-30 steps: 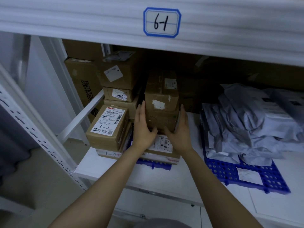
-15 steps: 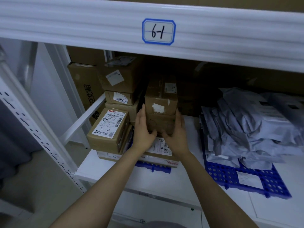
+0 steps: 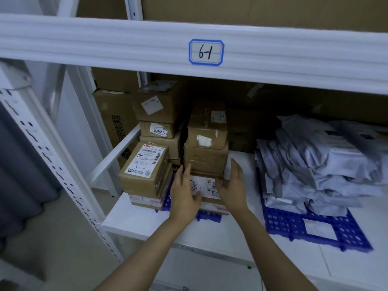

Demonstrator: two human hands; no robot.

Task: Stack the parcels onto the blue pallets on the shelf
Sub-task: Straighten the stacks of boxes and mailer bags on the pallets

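Observation:
Brown cardboard parcels are stacked on a blue pallet (image 3: 206,216) at the shelf's left. The middle stack has a flat labelled box (image 3: 206,187) at the bottom, a brown box (image 3: 206,161) on it and another brown box (image 3: 206,124) on top. My left hand (image 3: 184,193) and my right hand (image 3: 233,187) hover with relaxed fingers at either side of the flat box, just in front of the stack, holding nothing. A box marked 3-2 (image 3: 144,166) sits left of my left hand. A second blue pallet (image 3: 315,227) at the right carries grey poly-bag parcels (image 3: 321,164).
A white shelf beam with the label 6-1 (image 3: 206,52) runs overhead. A white perforated upright (image 3: 52,164) and a diagonal brace (image 3: 113,155) stand at the left. More brown boxes (image 3: 157,106) fill the back left. White shelf board (image 3: 241,164) shows between the pallets.
Both hands have let go of the brown box's sides and drawn back toward me and lower, fingers spread. The box stays on the stack.

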